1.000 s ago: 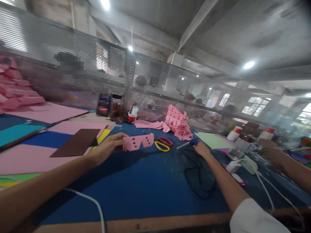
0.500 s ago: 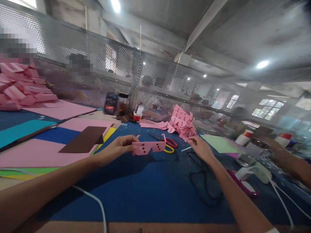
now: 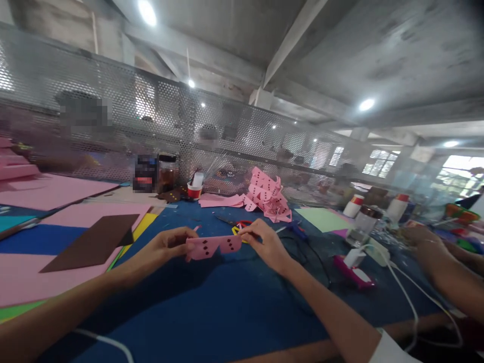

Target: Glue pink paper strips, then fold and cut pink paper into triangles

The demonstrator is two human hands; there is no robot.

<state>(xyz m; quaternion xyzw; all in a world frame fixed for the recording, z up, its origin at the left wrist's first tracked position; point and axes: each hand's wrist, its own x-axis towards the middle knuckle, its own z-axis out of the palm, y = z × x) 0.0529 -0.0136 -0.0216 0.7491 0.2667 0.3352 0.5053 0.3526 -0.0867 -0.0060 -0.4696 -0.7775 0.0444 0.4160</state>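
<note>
A pink foam strip shaped like a pair of glasses [image 3: 214,247], with dark diamond marks and a notch in its lower edge, is held above the blue table mat [image 3: 212,312]. My left hand [image 3: 176,244] pinches its left end. At its right end, my right hand [image 3: 262,239] has thumb and fingers closed on the corner. Behind the right fingers lie scissors [image 3: 236,229] with red and yellow handles, partly hidden. Farther back stands a heap of similar pink marked pieces [image 3: 266,194].
Coloured sheets with a brown piece [image 3: 93,242] on top lie at left. A red-and-white cup [image 3: 194,190] and flat pink strips [image 3: 221,200] sit near the mesh partition [image 3: 170,116]. A glue gun [image 3: 297,229], white cables and a co-worker's arm [image 3: 434,257] are at right.
My right hand has come left from beside the pink heap and taken the right end of the glasses-shaped piece. My left hand keeps its hold. The view has turned to the right.
</note>
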